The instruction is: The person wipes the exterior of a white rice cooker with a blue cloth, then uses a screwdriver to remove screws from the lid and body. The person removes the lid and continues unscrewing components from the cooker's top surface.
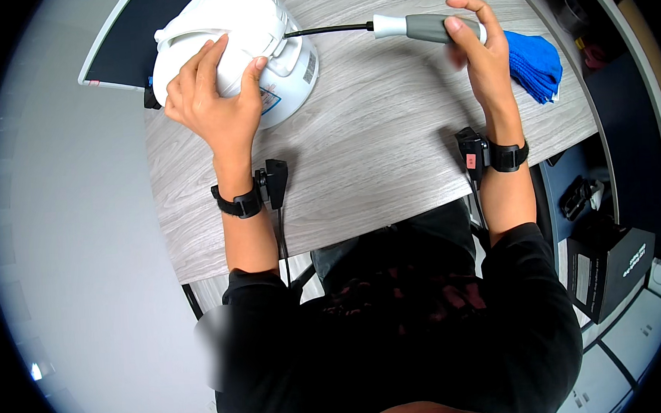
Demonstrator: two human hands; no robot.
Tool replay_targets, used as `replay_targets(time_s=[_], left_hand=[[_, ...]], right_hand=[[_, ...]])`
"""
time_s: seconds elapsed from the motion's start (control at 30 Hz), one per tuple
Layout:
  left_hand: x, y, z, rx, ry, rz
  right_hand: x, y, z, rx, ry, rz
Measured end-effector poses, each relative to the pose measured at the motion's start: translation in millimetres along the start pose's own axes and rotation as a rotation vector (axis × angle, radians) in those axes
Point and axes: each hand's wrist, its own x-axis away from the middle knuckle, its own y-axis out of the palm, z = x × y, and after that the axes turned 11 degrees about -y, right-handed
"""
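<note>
A white rice cooker (294, 89) with a rounded lid and a carrying handle sits at the far left of the table. My left hand (216, 96) grips its lid side, fingers spread over the top and thumb pressed near the rim. In my right hand (479, 45) is a screwdriver (427, 28) with a grey and white handle, held level between thumb and fingers; some of these are blurred. Its long black shaft points left, and the tip meets the cooker at a white catch or hinge part by the lid. Whether the tip sits in a screw cannot be made out.
A folded blue cloth (534, 65) lies just right of my right hand. Wood-grain table (358, 160) stretches between my forearms. Black strapped devices with cables are on both wrists. A dark partition stands at the back left; a black box (609, 270) is at the lower right.
</note>
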Motion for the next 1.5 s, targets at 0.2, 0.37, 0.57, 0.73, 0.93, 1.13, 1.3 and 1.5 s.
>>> replay_targets(time_s=[0.2, 0.37, 0.57, 0.73, 0.93, 1.13, 1.3, 1.5], left_hand=[[-0.4, -1.2, 0.5, 0.009, 0.003, -0.002], [-0.1, -1.0, 0.5, 0.014, -0.003, -0.005], [-0.5, 0.3, 0.5, 0.008, 0.003, -0.004], [0.2, -0.2, -0.3, 0.001, 0.007, 0.000], [-0.6, 0.9, 0.3, 0.012, 0.009, 0.002], [0.7, 0.4, -0.1, 0.009, 0.000, 0.000], [-0.3, 0.6, 0.8, 0.009, 0.003, -0.003], [0.8, -0.8, 0.9, 0.004, -0.007, 0.000]], right_hand=[[-1.1, 4.2, 7.7, -0.201, -0.151, -0.021], [0.4, -6.8, 2.9, -0.082, 0.074, -0.050], [0.2, 6.1, 10.4, -0.138, -0.301, -0.012], [-2.8, -10.1, -0.1, -0.084, 0.140, -0.072], [1.9, 5.0, 3.0, -0.141, -0.164, -0.018], [-0.7, -7.5, -1.6, -0.125, 0.108, -0.067], [1.8, 4.4, 5.6, -0.087, -0.127, -0.005], [-0.6, -6.3, 2.3, -0.192, 0.065, -0.071]])
